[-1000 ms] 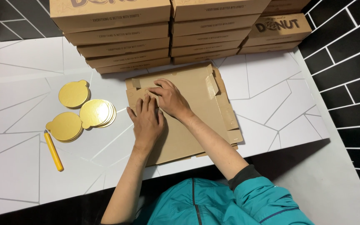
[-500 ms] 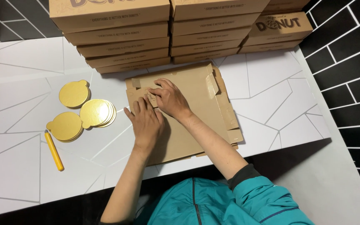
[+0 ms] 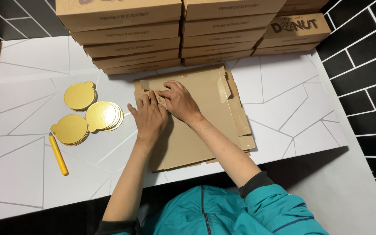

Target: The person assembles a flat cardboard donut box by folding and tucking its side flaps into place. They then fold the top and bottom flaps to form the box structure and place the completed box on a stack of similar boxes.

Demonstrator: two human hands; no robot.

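Head view: left hand (image 3: 149, 116) lies flat, pinning the flat cardboard box blank (image 3: 196, 117) to the table (image 3: 283, 109). Right hand (image 3: 180, 101), just beside it, pinches a small flap (image 3: 155, 96), likely creasing it. Gold discs (image 3: 90, 114) lie left of the grip.

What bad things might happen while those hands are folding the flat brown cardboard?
The left hand and right hand press a small flap near the corner of the flat cardboard box; pushed too hard, it might tear or crease crookedly. The box's near edge hangs past the table, so it could slide off. A sideways shove might scatter the gold discs.
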